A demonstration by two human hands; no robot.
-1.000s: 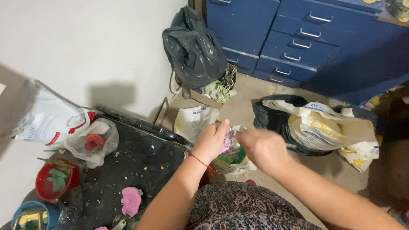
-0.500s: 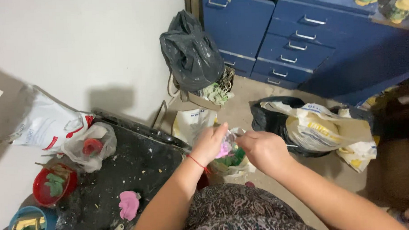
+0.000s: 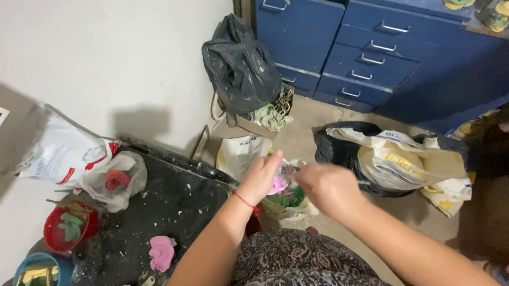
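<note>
Pale wall at left, blue drawer cabinet at far right, bare concrete floor between; a dark, speckled work tray lies at near left against the wall; a black plastic bag sits on a box at the far centre, and a yellow-and-white sack rests in a black bag at right. Left hand is raised over an open bag of green and pink pieces beside the tray edge; its fingers are curled together around a small pink piece, thumb and fingertips closed on it. Right hand is just beside it, blurred; fingers seem drawn in toward the same pink piece, but whether they pinch it I cannot tell. On the tray: two pink moulded shapes lying apart near the front edge; a red bowl with green bits at near left; a blue cup below it; a clear bag with a red object against a white packet. Judgement on progress: some pieces are already laid out on the tray, one is in hand, and the open bag holds more, so the work looks part-way through.
</note>
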